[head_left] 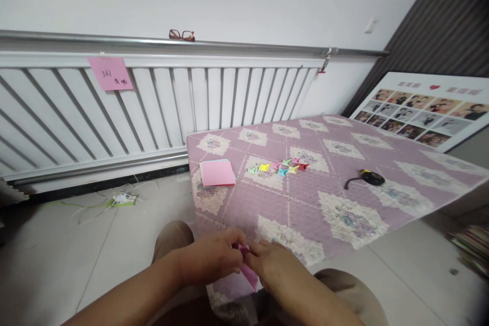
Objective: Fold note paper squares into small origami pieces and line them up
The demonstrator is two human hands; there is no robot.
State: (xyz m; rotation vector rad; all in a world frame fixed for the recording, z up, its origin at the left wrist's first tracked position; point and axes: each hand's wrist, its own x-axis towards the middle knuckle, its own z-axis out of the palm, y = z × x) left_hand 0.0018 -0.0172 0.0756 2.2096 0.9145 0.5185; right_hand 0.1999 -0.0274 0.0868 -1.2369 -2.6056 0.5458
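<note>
A piece of pink paper [249, 276], partly folded, lies between my hands at the near edge of the table. My left hand [216, 257] pinches its upper left part with bent fingers. From the other side my right hand [269, 267] grips the paper, its fingers close to those of the left; the fingertips are partly hidden. Farther back on the cloth rests a stack of coloured paper [217, 172] with a pink sheet on top. To its right sits a cluster of several small folded paper pieces [282, 171] in green, yellow, blue, pink and red.
A patterned purple cloth covers the table [301, 204]. Toward its right lies a black coiled object with a strap [372, 178]. Behind stands a white radiator [225, 94] with a pink note [110, 73]; glasses [182, 35] rest on the pipe. A photo board [424, 107] leans at right.
</note>
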